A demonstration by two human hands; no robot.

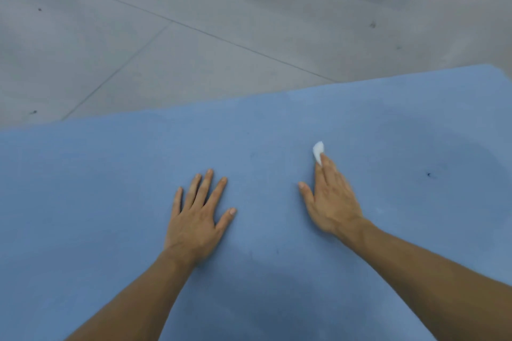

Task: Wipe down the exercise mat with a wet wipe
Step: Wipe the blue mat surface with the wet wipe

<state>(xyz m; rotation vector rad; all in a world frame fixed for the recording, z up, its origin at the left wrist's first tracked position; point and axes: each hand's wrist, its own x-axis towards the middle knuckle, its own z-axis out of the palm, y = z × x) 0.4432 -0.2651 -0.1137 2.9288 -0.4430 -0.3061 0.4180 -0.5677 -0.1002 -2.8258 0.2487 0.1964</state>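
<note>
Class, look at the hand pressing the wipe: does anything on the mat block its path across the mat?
No loose thing shows on the mat. Only the left hand, resting flat beside the right hand and wipe but apart from them, covers a patch.

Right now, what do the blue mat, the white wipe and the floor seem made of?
The exercise mat looks like foam or rubber, matte blue, with no shine. The wet wipe, pressed by the right hand, looks like thin white nonwoven cloth, crumpled; blur leaves it open. The floor seems smooth grey tile, with thin joint lines and a dull sheen.
</note>
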